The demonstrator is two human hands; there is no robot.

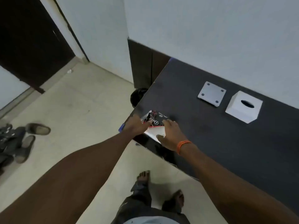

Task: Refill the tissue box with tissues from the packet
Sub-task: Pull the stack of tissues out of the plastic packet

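Head view: both hands (137, 125) (169, 135) seemingly grip the tissue packet (153, 122).

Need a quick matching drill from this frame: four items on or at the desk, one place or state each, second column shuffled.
Things:
1. tissue packet
2. tissue box
3. square plate
4. wristband

Places or states:
A. orange, on the right wrist
B. white cube with a dark oval slot on top
C. flat on the desk, four dark dots at its corners
D. at the desk's near corner, both hands on it

Pairs: 1-D, 2-B, 3-C, 4-A
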